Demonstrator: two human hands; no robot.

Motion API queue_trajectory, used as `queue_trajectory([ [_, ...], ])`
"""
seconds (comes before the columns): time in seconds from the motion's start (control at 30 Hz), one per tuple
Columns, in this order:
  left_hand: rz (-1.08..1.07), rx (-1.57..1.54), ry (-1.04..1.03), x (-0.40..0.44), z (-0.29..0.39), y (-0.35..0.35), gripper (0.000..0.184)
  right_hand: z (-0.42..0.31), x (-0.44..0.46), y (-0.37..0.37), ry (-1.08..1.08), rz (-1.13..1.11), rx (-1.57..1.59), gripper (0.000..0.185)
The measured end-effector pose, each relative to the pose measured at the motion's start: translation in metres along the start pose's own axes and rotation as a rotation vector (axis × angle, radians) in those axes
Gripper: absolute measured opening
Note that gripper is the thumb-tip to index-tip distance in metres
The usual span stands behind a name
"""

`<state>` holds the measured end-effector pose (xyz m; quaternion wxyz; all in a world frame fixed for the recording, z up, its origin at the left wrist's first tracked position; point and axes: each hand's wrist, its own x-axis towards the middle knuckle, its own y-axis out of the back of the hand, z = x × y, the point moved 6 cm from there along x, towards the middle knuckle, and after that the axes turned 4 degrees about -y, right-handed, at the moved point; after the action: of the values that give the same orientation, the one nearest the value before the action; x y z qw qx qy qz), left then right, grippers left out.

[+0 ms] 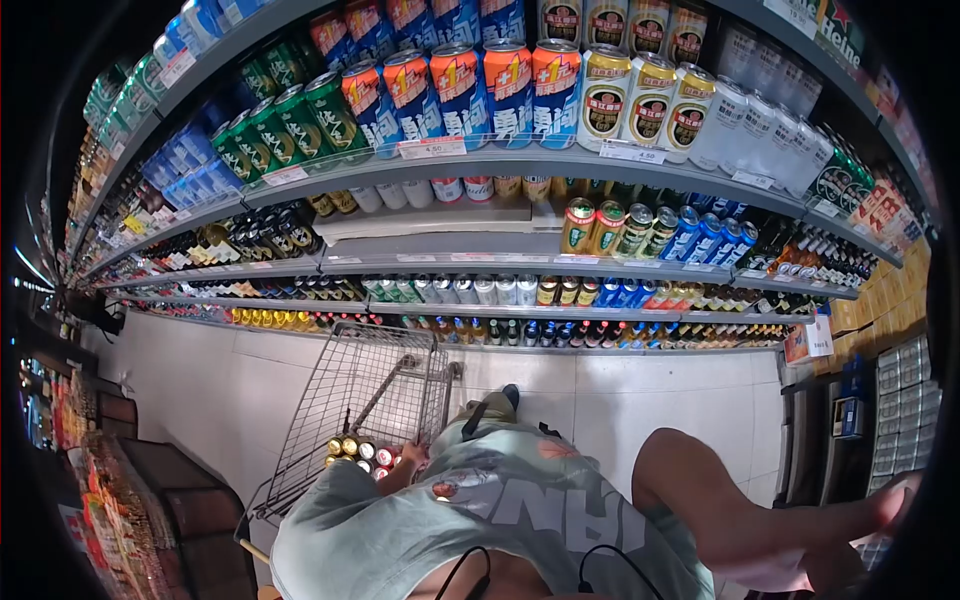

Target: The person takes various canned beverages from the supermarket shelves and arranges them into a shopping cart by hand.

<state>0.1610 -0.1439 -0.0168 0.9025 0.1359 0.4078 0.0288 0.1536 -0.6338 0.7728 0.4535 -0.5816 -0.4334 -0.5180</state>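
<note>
My left hand (412,458) is down inside the wire shopping cart (345,400), right beside a group of drink cans (367,452). Gold-topped and red-and-white cans stand together there. The fingers are too small and partly hidden to show whether they grip a can. My right arm is bent out to the right, and my right hand (893,503) lies at the dark rim of the view. It is nearest to the stacked silver cans (905,400); its fingers are blurred and cut off.
A long beer shelf (440,262) curves across the front, with orange-and-blue cans (457,95), green cans (328,115) and gold-white cans (605,95). Dark display bins (185,500) stand on the left. Pale floor tiles (620,390) lie between shelf and body.
</note>
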Motion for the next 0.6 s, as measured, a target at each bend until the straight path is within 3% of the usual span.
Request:
queue_trajectory([
  [0.37,-0.032,0.034,-0.058,0.034,0.042,-0.054,0.038,0.024,0.012,0.081,-0.002,-0.040,-0.196,0.075],
  [0.43,-0.035,0.045,-0.070,0.041,0.047,-0.065,0.037,0.033,0.008,0.104,0.090,-0.086,-0.250,0.051],
  [0.53,-0.037,0.059,-0.072,0.044,0.047,-0.076,0.035,0.059,-0.024,0.153,-0.058,0.077,-0.453,0.037],
  [0.6,-0.037,0.070,-0.066,0.043,0.033,-0.083,0.034,0.073,-0.061,0.187,-0.217,0.234,-0.659,0.047],
])
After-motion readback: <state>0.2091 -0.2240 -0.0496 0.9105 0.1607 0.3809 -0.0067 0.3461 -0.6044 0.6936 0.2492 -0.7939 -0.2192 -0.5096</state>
